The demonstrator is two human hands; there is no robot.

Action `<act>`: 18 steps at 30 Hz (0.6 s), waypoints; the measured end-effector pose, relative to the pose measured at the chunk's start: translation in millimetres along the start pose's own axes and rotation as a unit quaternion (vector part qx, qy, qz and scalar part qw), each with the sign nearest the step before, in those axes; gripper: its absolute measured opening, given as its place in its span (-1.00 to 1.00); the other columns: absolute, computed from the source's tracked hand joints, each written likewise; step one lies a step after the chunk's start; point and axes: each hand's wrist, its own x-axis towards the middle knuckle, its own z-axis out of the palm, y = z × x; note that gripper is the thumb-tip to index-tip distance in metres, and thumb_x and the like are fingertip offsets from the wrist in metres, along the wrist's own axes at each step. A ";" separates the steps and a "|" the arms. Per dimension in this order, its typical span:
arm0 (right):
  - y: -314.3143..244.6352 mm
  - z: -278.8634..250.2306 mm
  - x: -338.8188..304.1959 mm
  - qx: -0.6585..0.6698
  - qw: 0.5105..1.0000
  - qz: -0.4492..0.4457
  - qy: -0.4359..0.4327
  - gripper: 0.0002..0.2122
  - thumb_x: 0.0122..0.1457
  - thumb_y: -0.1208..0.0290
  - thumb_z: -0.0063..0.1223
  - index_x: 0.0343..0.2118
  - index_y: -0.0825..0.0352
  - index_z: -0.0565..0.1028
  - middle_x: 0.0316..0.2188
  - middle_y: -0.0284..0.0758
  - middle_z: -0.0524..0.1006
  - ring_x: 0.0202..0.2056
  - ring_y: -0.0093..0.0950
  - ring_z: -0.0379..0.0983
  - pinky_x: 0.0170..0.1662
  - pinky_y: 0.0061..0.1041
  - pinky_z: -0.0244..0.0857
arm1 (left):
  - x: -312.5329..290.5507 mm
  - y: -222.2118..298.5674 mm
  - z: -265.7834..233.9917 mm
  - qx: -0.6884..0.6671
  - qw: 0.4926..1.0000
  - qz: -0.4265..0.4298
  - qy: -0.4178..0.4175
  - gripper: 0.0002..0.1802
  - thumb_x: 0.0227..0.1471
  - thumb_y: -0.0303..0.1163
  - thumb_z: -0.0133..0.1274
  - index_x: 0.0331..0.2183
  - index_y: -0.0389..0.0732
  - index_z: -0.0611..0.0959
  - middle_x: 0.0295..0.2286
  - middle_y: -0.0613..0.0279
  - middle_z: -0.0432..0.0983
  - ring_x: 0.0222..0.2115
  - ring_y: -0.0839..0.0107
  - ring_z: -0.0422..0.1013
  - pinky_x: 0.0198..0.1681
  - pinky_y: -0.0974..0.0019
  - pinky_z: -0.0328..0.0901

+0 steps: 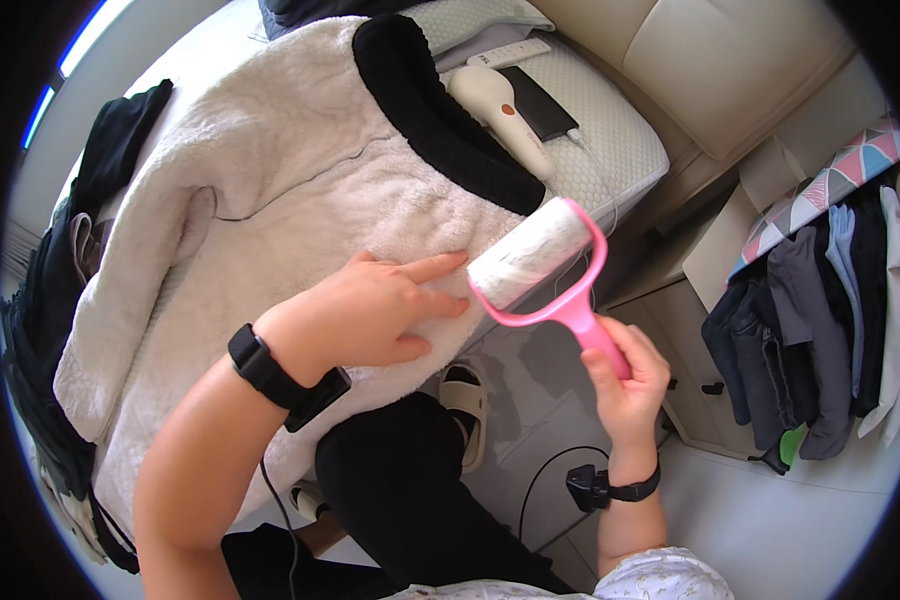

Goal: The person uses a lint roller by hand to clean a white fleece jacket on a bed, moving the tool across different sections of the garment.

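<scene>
A pink-handled lint roller [532,252] is in my right hand [627,378], whose fingers wrap round the grip. Its white sheet carries grey specks of lint, and the roller is over the right edge of a fluffy cream garment [300,200]. My left hand [375,308] lies flat on the garment with its fingers spread, the fingertips close to the roller's left end. A black band [450,130] trims the garment's far right side. I cannot tell whether the roller touches the fleece.
Behind the garment, a white handheld device [500,115], a black rectangular device [542,102] with a cable, and a remote control [508,53] rest on a white quilted mattress [625,165]. Clothes [820,310] hang at the right. Dark clothing [60,330] lies at the left. Cables trail from both wrist straps.
</scene>
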 end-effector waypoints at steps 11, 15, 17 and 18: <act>-8.2 -49.7 -17.4 -0.010 0.998 0.056 -0.012 -0.74 0.02 0.43 0.34 -0.30 0.49 0.56 -0.56 -0.32 0.43 -0.54 -0.57 0.32 -0.45 -0.62 0.15 | -31.9 23.5 2.1 0.053 0.996 -0.056 0.045 -0.46 -0.02 -0.24 0.19 0.07 0.14 0.56 0.26 -0.20 0.03 -0.18 0.17 0.49 0.04 0.10 0.21; -31.9 -39.4 46.0 -0.121 0.971 -0.111 -0.171 -0.74 -0.02 0.28 0.32 -0.34 0.35 0.58 -0.54 -0.29 0.48 -0.53 -0.31 0.40 -0.46 -0.45 0.21 | -52.2 28.5 18.5 0.106 0.987 -0.119 0.035 -0.44 0.01 -0.20 0.15 0.10 0.23 0.52 0.26 -0.29 -0.01 -0.19 0.18 0.51 0.06 0.05 0.22; -37.3 -42.7 88.0 -0.229 0.921 -0.190 -0.251 -0.75 -0.05 0.20 0.30 -0.39 0.27 0.60 -0.52 -0.32 0.52 -0.48 -0.24 0.44 -0.43 -0.35 0.23 | -52.3 32.7 27.1 0.137 0.979 -0.151 0.021 -0.38 0.03 -0.16 0.13 0.16 0.33 0.44 0.27 -0.29 -0.05 -0.11 0.19 0.51 0.14 -0.13 0.17; -44.1 -46.0 107.8 -0.276 0.892 -0.223 -0.279 -0.76 -0.06 0.17 0.29 -0.42 0.24 0.60 -0.51 -0.33 0.53 -0.46 -0.22 0.46 -0.40 -0.31 0.24 | -50.8 32.6 32.6 0.137 0.979 -0.150 0.027 -0.38 0.03 -0.16 0.13 0.16 0.33 0.44 0.27 -0.29 -0.05 -0.11 0.19 0.51 0.14 -0.13 0.17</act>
